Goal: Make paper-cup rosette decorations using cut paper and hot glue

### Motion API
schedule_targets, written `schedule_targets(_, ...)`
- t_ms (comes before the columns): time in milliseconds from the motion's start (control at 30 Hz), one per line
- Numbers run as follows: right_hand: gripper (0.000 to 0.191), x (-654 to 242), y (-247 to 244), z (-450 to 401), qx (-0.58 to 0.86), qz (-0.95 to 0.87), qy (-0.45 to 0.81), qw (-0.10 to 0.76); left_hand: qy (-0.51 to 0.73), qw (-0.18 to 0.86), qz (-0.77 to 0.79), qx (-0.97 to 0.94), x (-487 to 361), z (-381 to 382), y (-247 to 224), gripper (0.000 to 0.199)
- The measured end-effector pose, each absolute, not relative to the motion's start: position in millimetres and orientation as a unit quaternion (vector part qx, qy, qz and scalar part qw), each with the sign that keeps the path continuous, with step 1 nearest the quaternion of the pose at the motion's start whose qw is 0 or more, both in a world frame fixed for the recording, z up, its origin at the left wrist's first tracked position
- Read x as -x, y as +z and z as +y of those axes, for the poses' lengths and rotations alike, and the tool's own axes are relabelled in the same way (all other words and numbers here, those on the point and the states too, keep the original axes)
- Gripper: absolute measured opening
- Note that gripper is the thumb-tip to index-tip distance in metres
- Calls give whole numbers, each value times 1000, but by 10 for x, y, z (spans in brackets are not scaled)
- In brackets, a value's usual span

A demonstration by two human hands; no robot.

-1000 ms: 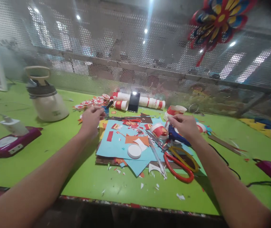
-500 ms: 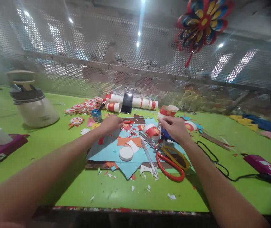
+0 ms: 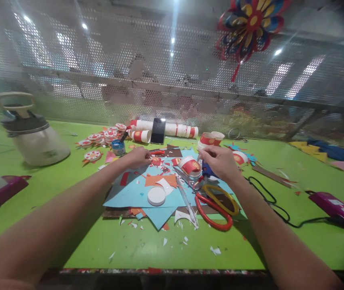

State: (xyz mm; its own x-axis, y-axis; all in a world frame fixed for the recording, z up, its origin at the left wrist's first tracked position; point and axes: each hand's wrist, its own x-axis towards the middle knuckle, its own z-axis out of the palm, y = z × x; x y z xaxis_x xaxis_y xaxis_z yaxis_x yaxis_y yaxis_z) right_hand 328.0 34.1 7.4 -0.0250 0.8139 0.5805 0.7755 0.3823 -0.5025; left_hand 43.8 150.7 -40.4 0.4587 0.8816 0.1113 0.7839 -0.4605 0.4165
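Observation:
My left hand (image 3: 141, 157) is closed in a pinch over the back left of the blue paper (image 3: 129, 194); what its fingertips hold is too small to name. My right hand (image 3: 217, 160) has its fingers pressed together beside a red and white paper cup (image 3: 190, 166) lying on its side; anything between them is hidden. A dark blue object (image 3: 208, 170) sits partly beneath that hand. Scissors with red and yellow handles (image 3: 214, 211) lie nearer me, beside a clear pen (image 3: 186, 201). A white round lid (image 3: 156, 195) and orange paper (image 3: 150, 180) rest on the blue sheet.
Behind are a phone (image 3: 158, 131), stacked cups (image 3: 172, 129), a blue jar (image 3: 118, 148) and decorated discs (image 3: 92, 156). A beige kettle-like container (image 3: 39, 143) stands left. Purple power strips (image 3: 339, 209) lie at both sides, with a black cable on the right.
The view has shifted slightly, moving most objects a little leftward. Both hands keep nearly the same pose over the materials.

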Motion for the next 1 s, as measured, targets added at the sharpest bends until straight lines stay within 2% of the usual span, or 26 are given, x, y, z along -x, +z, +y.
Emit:
schedule_targets(133, 28, -3289, 71, 343, 557, -711, 21, 429, 112, 194, 506, -833, -392, 1513, -390, 34)
schedule_targets(267, 28, -3294, 71, 344, 556, -712, 21, 429, 130, 231, 505, -821, -337, 1514, -362, 34)
schedule_targets(400, 29, -3292, 73, 342, 555, -712, 22, 430, 195, 267, 500, -801, -246, 1517, -299, 32)
schedule_targets(567, 29, -3281, 73, 340, 553, -711, 25, 433, 308, 327, 483, -752, -146, 1418, -181, 41)
schedule_targets(733, 28, -3242, 63, 332, 551, -710, 39, 436, 385, 379, 466, -701, -145, 1237, -81, 38)
schedule_targets(867, 27, -3115, 42, 307, 543, -715, 87, 433, 423, 414, 440, -675, -240, 1052, -22, 32)
schedule_targets(1000, 25, -2885, 3, 249, 518, -728, 186, 409, 431, 459, 396, -668, -432, 821, 41, 30)
